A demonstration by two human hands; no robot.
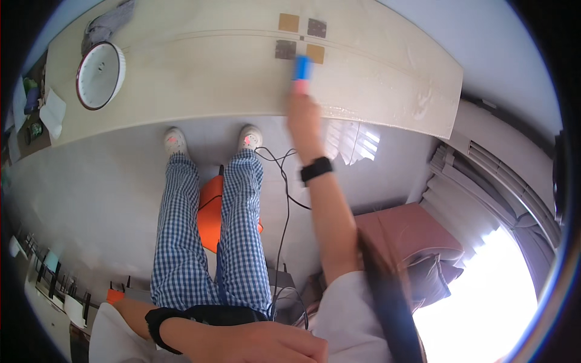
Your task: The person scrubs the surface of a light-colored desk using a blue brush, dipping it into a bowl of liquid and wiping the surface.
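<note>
My right hand (pixel 304 115), wearing a black wristband, reaches out over the near edge of the cream table (pixel 200 78). It is closed round a small blue-and-pink tool (pixel 302 68), whose blue end points away over the brown and tan inlaid squares. Motion blurs the tool, so its exact kind does not show. Wet-looking specks and streaks lie on the tabletop to the right of this hand. Low in the picture, my left hand (pixel 266 342) is held across my waist with its fingers curled together. Whatever may be inside those fingers is hidden.
A white bowl with a dark rim (pixel 100 75) stands at the table's left, beside a grey cloth (pixel 109 24). Black cables (pixel 285 193) trail over the floor near my feet. An orange object (pixel 210 215) is between my legs. A pink padded seat (pixel 411 233) stands right.
</note>
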